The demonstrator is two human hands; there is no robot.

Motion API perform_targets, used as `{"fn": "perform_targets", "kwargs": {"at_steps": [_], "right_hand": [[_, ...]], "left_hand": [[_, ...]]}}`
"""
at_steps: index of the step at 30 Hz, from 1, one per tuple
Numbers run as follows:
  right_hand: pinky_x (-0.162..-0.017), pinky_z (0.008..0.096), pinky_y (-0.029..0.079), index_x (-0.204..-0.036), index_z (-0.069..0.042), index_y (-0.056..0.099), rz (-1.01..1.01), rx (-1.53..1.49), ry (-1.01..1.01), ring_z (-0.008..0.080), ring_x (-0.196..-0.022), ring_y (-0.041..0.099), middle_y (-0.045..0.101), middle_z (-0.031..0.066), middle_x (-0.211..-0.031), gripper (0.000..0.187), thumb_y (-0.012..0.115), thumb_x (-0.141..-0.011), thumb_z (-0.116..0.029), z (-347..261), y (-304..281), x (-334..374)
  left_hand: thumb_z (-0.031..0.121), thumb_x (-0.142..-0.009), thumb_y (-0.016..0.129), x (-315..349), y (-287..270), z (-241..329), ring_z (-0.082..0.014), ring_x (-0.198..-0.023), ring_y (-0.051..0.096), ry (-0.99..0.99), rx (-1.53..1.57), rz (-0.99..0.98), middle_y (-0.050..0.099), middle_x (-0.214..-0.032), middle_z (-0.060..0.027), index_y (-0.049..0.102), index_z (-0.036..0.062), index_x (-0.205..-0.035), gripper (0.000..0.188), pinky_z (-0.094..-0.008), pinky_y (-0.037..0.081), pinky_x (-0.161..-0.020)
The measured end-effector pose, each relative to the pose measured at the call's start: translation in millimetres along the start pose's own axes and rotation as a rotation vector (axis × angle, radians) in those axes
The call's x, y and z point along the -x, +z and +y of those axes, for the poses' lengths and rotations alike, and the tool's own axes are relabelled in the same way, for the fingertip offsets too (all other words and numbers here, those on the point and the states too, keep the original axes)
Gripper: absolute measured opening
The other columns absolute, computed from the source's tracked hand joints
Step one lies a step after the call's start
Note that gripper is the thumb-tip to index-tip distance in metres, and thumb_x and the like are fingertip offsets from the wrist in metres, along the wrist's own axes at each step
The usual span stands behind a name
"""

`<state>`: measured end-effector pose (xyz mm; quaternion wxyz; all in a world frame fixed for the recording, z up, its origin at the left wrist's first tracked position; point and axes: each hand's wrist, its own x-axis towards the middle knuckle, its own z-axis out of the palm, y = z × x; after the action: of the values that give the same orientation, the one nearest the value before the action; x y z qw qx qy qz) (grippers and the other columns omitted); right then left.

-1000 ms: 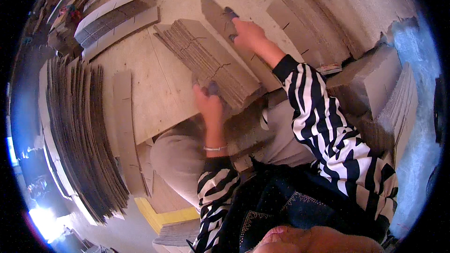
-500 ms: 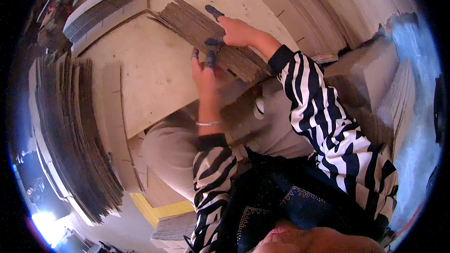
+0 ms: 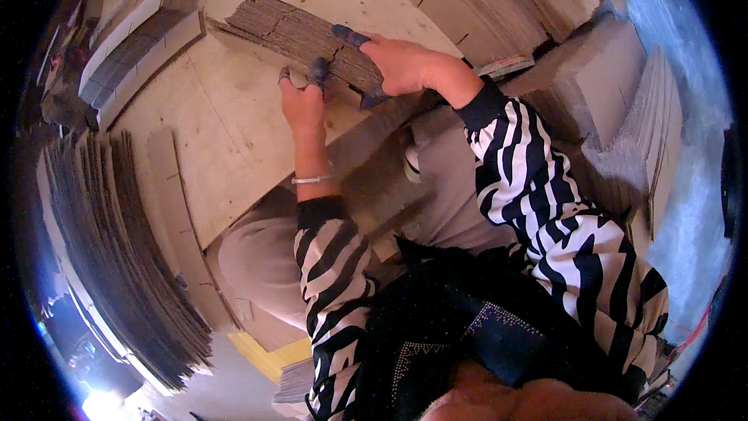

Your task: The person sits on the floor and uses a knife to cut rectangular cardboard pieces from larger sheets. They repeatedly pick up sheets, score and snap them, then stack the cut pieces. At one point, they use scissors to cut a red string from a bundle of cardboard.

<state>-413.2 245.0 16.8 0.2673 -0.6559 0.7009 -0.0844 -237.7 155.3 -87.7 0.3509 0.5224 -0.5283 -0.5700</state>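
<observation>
Cardboard stacks (image 3: 117, 242) flank the bundle of strips (image 3: 284, 27).

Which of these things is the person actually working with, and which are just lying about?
In use:
cardboard bundle
right hand, spanning the bundle
left hand, at its near edge
dark finger covers
wooden board, below

Apparently just lying about, untouched:
left stack
upper-left stack
upper-right stack
lone strip
yellow piece

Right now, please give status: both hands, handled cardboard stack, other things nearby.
Right hand grips right end of cardboard stack. Left hand at its near side, contact unclear. Other cardboard piles to left and right.
</observation>
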Motion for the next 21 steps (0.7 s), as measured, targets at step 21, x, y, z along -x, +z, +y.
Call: {"fn": "perform_targets", "kwargs": {"at_steps": [21], "right_hand": [[-0.082,0.0440,0.046,-0.112,0.003,0.047,0.069,-0.090,0.035,0.0427,-0.104,0.053,0.049,0.0222,-0.117,0.046,0.060,-0.068,0.001,5.5,11.1,-8.0]], "left_hand": [[0.004,-0.078,0.071,32.8,-22.8,-21.0,-0.0246,-0.104,0.057,0.110,0.404,0.100,0.055,-0.120,-0.0163,0.038,-0.0016,-0.131,0.062,-0.0364,0.048,-0.086]]}}
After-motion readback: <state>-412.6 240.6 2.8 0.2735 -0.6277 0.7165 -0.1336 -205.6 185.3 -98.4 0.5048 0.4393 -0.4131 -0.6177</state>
